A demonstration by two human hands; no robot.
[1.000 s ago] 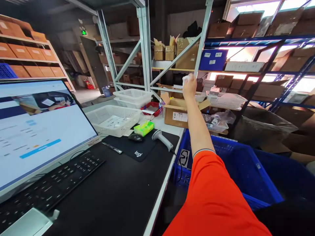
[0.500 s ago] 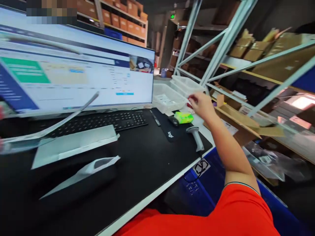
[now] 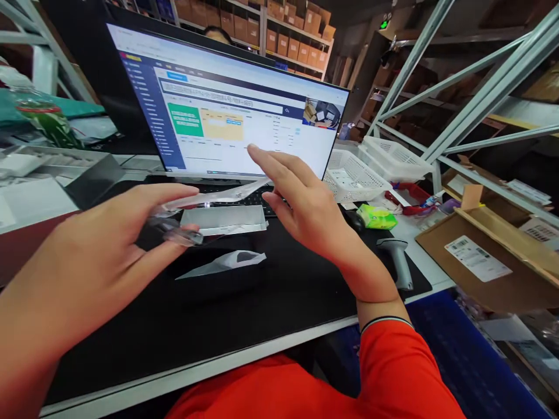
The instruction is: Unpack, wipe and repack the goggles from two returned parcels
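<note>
Right hand (image 3: pixel 308 212) back from 2 o'clock, spread by the clear plastic strip (image 3: pixel 218 198). Left hand (image 3: pixel 100 247), 9 o'clock, pinches it; both now at work there.

a plain black mat (image 3: pixel 279 302) covers the bench (image 3: pixel 205 370), whose front edge is white. the piece (image 3: pixel 231 194) in the left hand (image 3: pixel 91 250) is see-through, with pale highlights. mid-bench, the open box (image 3: pixel 218 224) is silvery white, the wrapper (image 3: pixel 218 266) white. along the far edge, the screen (image 3: pixel 262 125) is white with navy, green and pale orange blocks. near the right edge, a lime-green packet (image 3: pixel 378 216) and a grey scanner (image 3: pixel 399 265); at the far right corner, a white basket (image 3: pixel 364 187) patterned with holes. beyond that edge, a brown carton (image 3: pixel 439 235), black-printed white label (image 3: pixel 478 258), blue crate (image 3: pixel 454 334). the sleeve (image 3: pixel 402 366) is orange-red, its cuff dark and white.
</note>
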